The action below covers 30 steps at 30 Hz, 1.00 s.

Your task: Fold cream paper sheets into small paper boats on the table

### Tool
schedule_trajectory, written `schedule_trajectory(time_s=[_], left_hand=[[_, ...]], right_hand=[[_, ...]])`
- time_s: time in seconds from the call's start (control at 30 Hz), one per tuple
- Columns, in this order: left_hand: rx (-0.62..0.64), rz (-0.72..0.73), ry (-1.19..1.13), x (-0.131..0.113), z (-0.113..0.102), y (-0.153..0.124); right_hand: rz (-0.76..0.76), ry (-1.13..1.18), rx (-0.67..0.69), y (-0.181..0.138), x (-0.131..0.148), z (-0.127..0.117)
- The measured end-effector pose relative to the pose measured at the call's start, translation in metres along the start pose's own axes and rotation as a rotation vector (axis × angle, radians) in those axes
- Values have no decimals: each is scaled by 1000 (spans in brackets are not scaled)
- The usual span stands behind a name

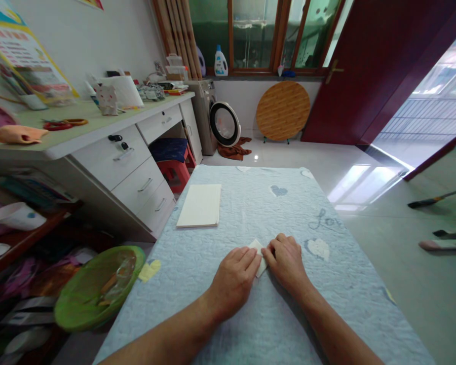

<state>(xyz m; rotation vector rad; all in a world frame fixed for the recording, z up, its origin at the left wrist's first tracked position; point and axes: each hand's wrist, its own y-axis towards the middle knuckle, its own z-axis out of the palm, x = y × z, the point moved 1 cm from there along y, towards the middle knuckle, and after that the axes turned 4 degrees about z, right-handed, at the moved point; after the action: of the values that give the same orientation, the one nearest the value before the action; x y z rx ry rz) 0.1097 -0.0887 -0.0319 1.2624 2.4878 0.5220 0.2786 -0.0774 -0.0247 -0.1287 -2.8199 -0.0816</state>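
Observation:
A small piece of pale folded paper (261,266) lies on the cloth-covered table, partly hidden under my fingers. My left hand (237,279) comes at it from the left, its fingers close together and pressing on the paper's left side. On the other side, my right hand (287,258) has its thumb and forefinger on the paper's right edge, with the other fingers curled. Both hands hold the paper down against the cloth. Farther up and to the left, a cream-coloured pad of paper (199,205) rests flat, apart from both hands.
The table wears a light blue quilted cloth (247,203) with heart prints. Left of it are a green basket (99,289) and a white desk with drawers (137,172). A red stool (177,170), an open-doored washing machine (203,114) and a round wooden tabletop (283,110) stand beyond.

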Motion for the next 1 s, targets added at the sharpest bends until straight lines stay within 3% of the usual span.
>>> schedule_trajectory(time_s=[0.17, 0.73, 1.0], left_hand=[[9, 63, 33, -6, 6, -5], [179, 2, 40, -9, 8, -11], [149, -4, 11, -8, 6, -10]], right_hand=[[-2, -10, 10, 0, 1, -1], [10, 0, 11, 2, 0, 1], [5, 5, -5, 1, -1, 2]])
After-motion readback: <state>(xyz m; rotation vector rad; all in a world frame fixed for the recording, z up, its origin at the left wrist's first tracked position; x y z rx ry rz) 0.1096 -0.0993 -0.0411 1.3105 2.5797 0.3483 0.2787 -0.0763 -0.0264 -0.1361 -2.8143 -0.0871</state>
